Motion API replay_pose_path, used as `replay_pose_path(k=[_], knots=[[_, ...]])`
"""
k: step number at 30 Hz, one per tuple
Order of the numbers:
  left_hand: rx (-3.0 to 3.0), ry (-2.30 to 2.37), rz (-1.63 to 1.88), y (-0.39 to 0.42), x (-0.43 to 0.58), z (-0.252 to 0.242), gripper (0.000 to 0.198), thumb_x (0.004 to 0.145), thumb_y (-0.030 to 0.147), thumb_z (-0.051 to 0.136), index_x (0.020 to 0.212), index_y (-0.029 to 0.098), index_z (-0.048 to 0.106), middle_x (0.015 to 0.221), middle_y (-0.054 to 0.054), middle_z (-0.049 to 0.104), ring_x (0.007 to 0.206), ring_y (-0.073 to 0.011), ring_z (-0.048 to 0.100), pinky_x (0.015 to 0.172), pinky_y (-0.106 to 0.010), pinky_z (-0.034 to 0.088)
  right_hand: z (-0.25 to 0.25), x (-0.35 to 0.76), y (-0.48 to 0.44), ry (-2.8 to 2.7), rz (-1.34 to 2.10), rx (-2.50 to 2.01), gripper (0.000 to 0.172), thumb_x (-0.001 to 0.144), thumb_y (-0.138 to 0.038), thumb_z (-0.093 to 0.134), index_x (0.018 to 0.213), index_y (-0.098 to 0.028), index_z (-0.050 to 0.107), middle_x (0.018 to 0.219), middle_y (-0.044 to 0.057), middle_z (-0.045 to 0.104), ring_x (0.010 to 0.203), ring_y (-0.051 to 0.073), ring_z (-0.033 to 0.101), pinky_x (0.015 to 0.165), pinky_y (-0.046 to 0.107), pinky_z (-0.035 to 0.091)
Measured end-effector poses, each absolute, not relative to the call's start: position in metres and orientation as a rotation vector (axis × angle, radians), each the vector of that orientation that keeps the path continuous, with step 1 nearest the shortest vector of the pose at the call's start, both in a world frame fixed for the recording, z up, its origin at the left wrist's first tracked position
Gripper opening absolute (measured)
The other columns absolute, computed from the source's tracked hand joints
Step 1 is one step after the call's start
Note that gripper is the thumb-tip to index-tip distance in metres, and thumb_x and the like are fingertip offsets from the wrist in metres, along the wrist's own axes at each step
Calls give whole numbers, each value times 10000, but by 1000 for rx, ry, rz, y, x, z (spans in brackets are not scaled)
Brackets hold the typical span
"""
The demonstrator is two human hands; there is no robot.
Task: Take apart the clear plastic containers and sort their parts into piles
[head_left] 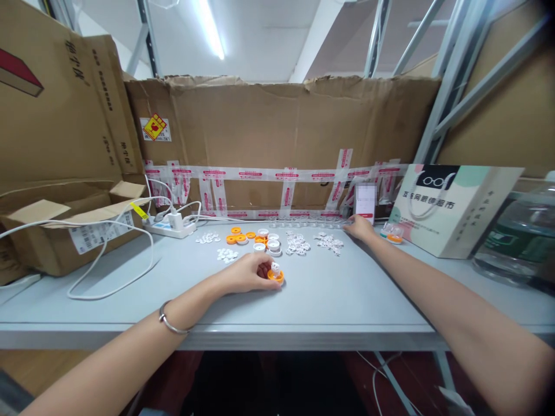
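My left hand [248, 271] is closed around the side of a small orange ring [276, 278] on the front part of the table. A white plastic piece [275, 267] stands up in the ring's middle. Far forward on the right, my right hand [361, 227] reaches to the end of a row of clear plastic cups [307, 223]. Its fingers are drawn together there, and what they hold, if anything, is too small to make out. Between the hands lie orange and white round caps [273, 245], with two piles of white openwork pieces [297, 244] beside them.
White discs [227, 255] lie left of the caps. A phone [365, 202] leans at the back, close to my right hand. A paper bag [455, 211] and large water bottle [518, 237] stand right. A power strip [173, 229], loose cables and an opened carton [69, 231] are left.
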State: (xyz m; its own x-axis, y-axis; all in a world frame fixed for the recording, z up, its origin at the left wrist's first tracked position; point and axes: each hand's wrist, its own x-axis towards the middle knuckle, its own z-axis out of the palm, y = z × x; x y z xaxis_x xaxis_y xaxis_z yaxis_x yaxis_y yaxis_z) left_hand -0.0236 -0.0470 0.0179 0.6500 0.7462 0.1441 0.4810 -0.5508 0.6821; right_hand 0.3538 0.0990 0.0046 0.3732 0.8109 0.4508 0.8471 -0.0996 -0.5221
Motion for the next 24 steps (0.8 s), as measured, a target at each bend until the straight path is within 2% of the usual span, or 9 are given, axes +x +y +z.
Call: replay_pose_path(k=[4,6,8,10,14,16,20,24], knots=[[2290,941,560,-48,-24,18,342,671,440,625,848,149,583,756,-6,557,678,-123,509,596,-220,391,8,349,96,-1394,-40,-1947,505,612,-233,665,1067,-88,502,884,136,618,870,257,562,742,339,405],[2298,948,568,-48,-24,19,359,670,446,625,870,151,586,773,-9,557,690,-126,511,602,-222,398,18,340,86,-1394,-53,-1922,530,671,-272,626,1131,-85,440,854,114,614,837,231,564,729,323,407],[2299,953,573,-48,-24,19,370,667,452,627,882,154,584,787,-10,557,697,-126,513,608,-224,406,30,321,69,-1452,-45,-1836,429,744,-319,553,1107,-119,443,807,71,607,773,184,562,697,285,410],[2294,951,565,-48,-23,19,371,667,456,627,880,156,580,783,-8,557,693,-125,513,607,-225,411,40,289,44,-1629,66,-1617,301,784,-376,499,996,-162,493,750,30,584,667,143,539,620,251,406],[2293,950,586,-47,-23,17,379,660,464,635,858,147,571,752,-6,555,674,-124,508,584,-223,404,42,212,-20,-2204,396,-1101,283,780,-436,514,894,-177,522,637,-21,516,564,113,465,526,224,355],[2298,946,605,-46,-23,15,377,655,465,639,831,140,565,735,-6,553,661,-123,504,568,-220,396,36,183,-45,-2384,433,-992,290,751,-419,571,909,-181,523,646,-29,507,568,103,446,530,216,335],[2307,926,642,-45,-23,12,324,658,415,642,798,135,559,708,1,552,640,-116,495,556,-212,385,26,158,-65,-2431,353,-968,145,793,-307,528,750,-170,511,629,-22,492,566,100,419,530,216,314],[2366,905,664,-47,-22,13,225,653,328,636,737,138,550,671,13,545,618,-108,484,550,-202,372,20,156,-63,-2413,281,-923,76,801,-215,485,779,-163,536,688,5,537,621,115,466,580,229,358]])
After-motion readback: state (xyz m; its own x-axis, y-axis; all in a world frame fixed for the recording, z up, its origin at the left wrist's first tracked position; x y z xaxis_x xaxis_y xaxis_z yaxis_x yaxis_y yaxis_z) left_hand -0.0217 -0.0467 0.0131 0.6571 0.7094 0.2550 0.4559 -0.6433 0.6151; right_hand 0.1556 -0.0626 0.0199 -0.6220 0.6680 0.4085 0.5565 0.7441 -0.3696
